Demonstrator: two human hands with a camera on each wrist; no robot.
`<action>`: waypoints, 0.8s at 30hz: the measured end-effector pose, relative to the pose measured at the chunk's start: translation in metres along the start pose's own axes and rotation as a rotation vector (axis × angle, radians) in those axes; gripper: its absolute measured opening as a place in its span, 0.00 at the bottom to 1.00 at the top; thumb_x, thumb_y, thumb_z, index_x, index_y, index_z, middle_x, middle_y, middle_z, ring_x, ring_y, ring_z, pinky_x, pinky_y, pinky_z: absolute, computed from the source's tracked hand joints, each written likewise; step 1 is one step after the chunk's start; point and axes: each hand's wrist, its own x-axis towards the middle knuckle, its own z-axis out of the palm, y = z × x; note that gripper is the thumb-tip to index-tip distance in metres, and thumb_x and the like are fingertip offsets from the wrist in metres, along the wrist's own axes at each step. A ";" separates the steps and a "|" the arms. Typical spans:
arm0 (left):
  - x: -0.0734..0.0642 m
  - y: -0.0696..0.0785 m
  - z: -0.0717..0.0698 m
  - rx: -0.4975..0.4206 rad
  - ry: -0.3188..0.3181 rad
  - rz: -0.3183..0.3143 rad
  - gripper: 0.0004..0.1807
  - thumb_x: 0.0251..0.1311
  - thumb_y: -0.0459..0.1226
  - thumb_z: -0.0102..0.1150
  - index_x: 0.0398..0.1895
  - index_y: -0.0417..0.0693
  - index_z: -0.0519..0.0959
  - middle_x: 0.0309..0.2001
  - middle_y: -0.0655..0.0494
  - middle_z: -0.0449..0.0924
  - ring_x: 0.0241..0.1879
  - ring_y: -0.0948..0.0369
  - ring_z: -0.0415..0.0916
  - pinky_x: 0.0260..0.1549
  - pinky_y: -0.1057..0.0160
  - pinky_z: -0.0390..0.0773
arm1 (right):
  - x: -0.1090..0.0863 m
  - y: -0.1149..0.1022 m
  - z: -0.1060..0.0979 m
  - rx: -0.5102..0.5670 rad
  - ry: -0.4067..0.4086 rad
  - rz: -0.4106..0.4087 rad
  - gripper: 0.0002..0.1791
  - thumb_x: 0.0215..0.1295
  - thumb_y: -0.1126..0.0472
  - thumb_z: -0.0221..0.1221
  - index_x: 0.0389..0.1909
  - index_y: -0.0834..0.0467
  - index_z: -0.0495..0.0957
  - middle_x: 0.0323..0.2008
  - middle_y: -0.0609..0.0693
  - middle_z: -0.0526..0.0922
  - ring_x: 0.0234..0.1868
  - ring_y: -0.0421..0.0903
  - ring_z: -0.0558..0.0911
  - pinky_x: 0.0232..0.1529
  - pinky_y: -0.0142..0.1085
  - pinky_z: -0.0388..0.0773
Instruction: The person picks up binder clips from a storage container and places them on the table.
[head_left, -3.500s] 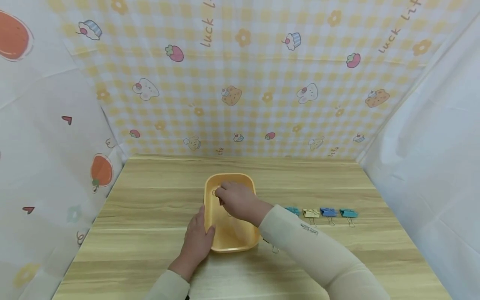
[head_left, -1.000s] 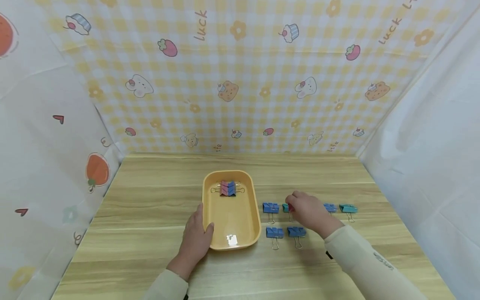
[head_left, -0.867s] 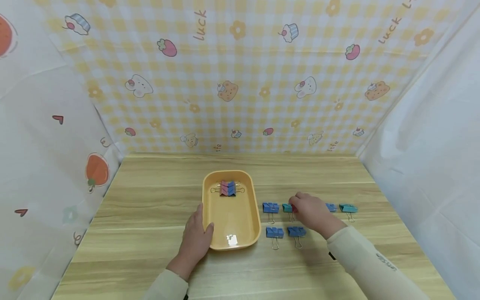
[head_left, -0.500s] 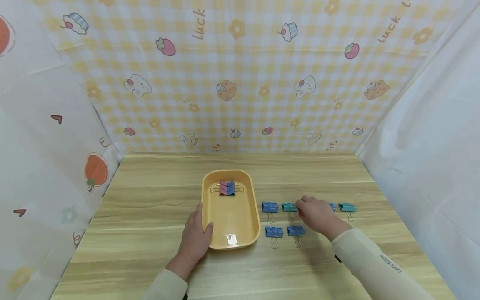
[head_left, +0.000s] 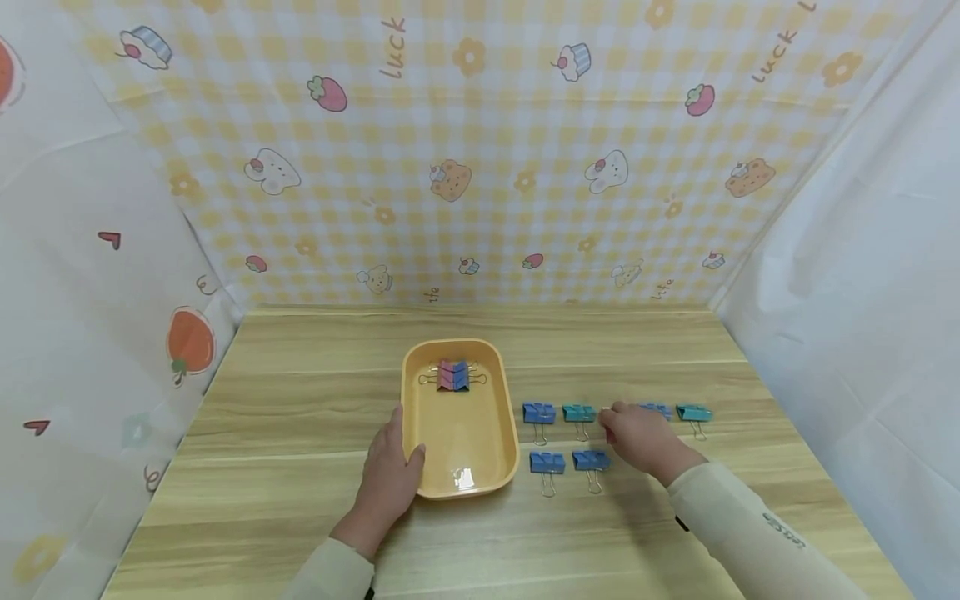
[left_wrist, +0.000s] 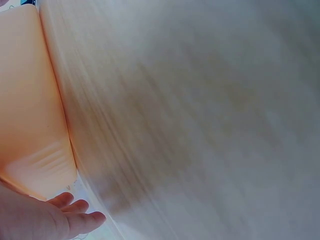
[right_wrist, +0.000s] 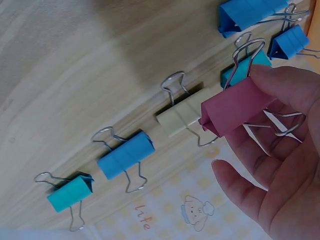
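Note:
My right hand (head_left: 637, 435) pinches a pink binder clip (right_wrist: 235, 107) between thumb and fingers, its wire handles sticking out on both sides. In the right wrist view the pink clip partly overlaps a cream binder clip (right_wrist: 185, 112) and a teal one (right_wrist: 239, 74). My left hand (head_left: 388, 479) rests against the left side of a yellow tray (head_left: 513, 442), with its thumb at the rim and its fingers extended. Inside the tray, at its far end, a pink clip (head_left: 446, 376) and a blue clip (head_left: 461, 377) lie side by side.
Right of the tray, the back row holds a blue clip (head_left: 539, 413), a teal clip (head_left: 579, 413), another blue clip (head_left: 656, 411) and a teal clip (head_left: 693, 413) at the far right. Two blue clips (head_left: 547, 462) lie in front. A checked cloth (head_left: 495, 200) hangs behind the wooden table.
My right hand has left the tray and moved right to the clip row. With the pink clip, it has shifted from the teal clip toward the cream one. My left hand stays at the tray.

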 end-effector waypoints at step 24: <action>0.002 0.001 0.001 -0.008 -0.005 -0.024 0.40 0.69 0.40 0.49 0.76 0.40 0.42 0.71 0.30 0.52 0.70 0.36 0.49 0.65 0.36 0.53 | -0.011 0.012 0.022 0.044 -0.034 0.036 0.10 0.56 0.71 0.63 0.24 0.55 0.74 0.22 0.44 0.66 0.23 0.41 0.63 0.22 0.32 0.63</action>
